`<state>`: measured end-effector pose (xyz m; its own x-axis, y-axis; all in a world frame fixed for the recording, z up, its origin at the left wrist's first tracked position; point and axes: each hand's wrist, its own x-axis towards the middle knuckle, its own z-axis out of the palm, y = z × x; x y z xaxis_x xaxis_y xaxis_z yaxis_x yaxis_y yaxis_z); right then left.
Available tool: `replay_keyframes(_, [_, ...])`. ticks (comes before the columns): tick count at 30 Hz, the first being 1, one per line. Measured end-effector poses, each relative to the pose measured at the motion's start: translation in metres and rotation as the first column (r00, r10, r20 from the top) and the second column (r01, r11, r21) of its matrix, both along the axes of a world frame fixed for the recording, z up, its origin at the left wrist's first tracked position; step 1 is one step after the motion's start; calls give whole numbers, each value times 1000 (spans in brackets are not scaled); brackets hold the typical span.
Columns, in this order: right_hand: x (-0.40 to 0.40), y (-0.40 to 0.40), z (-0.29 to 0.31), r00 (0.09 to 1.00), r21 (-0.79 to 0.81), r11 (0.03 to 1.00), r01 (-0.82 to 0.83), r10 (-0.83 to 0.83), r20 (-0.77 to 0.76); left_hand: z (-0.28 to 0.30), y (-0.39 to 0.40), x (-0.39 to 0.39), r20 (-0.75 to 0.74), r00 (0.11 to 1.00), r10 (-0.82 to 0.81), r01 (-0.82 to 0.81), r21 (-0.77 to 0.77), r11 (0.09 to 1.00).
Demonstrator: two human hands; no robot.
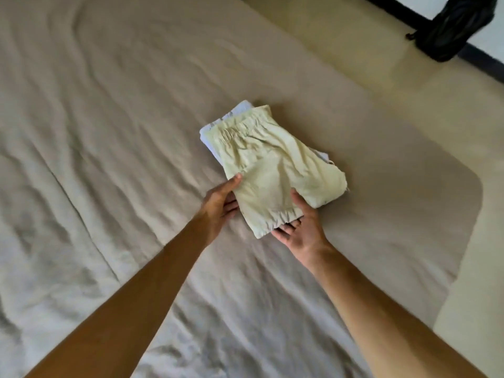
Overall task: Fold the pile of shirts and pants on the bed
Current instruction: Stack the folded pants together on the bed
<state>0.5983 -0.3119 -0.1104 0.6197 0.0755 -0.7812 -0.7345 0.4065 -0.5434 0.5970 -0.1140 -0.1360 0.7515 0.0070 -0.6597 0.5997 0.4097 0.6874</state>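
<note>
Folded pale-yellow pants (275, 165) sit on top of a folded white garment (218, 126), near the bed's right edge, mid-frame. Elastic waistband at the far end, gathered cuff at the near end. Fold looks compact, edges roughly squared but skewed against the white piece underneath.

Left hand (221, 205) holds the near-left edge of the pants, thumb on top, fingers tucked under the fabric. Right hand (302, 222) holds the near-right corner the same way, thumb on top, fingers under the cuff. So both hands grasp the pants; near end looks slightly lifted, far end resting on the stack.

Progress call: at least two items folded and stacked. No loose pile visible anywhere on the bedsheet (109, 132) in view, so this is likely the last or a late item. Can't rule out more clothes out of frame.

Left to do, by my read: set the pants down flush, maybe square them to the white piece, let go.

Off the bed: cream floor (341, 45), dark bag (455, 25) against the wall, top right.
</note>
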Motion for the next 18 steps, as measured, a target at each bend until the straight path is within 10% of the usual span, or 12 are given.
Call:
replay_keyframes(7, [35,18,-41,997,-79,994,71,-69,33,-6,-37,41,-78,992,95,-105,-138,985])
replay_keyframes(18, [-149,-9,-9,975,105,986,132,-110,-193,-4,-55,-98,-111,993,27,-53,-235,970])
